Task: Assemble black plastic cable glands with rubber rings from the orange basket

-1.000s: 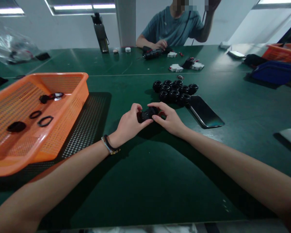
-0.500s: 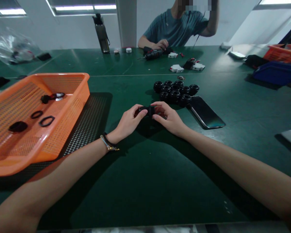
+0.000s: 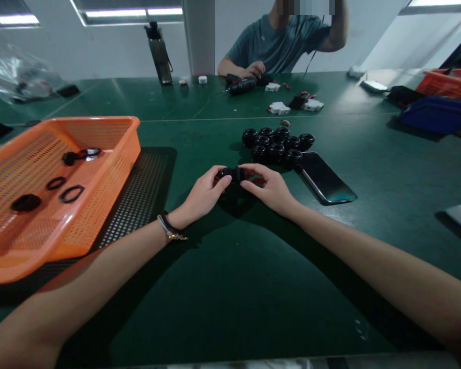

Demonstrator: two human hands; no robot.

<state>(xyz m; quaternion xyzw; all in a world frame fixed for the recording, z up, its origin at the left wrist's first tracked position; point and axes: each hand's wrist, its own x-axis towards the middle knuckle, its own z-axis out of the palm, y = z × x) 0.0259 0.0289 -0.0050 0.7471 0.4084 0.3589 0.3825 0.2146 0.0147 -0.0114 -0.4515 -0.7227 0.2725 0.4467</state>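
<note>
Between my two hands, just above the table's middle, is a small black cylindrical fitting [image 3: 235,175] with a ridged ring on its right part. My left hand [image 3: 208,190] grips its left end, thumb in front. At its right end, the thumb and fingertips of my right hand [image 3: 269,189] close around the ring part. Beyond my right hand sits a cluster of similar glossy black round fittings [image 3: 276,151]. A dark-screened phone [image 3: 326,179] lies beside them. To the left, an orange basket [image 3: 128,148] holds black rings [image 3: 72,193], a dark round piece [image 3: 26,203] and a cable piece [image 3: 80,155].
Across the green table [image 3: 230,302] a person in a blue-grey shirt [image 3: 280,43] sits by a power drill [image 3: 242,85] and white parts [image 3: 279,108]. A bottle [image 3: 160,56] stands at the back. Blue [image 3: 440,115] and orange bins are far right; a plastic bag [image 3: 21,77] lies far left.
The fingers of my right hand have shifted slightly around the fitting's right end, with more of its ring showing. Both hands stay in place; the view has moved a little.
</note>
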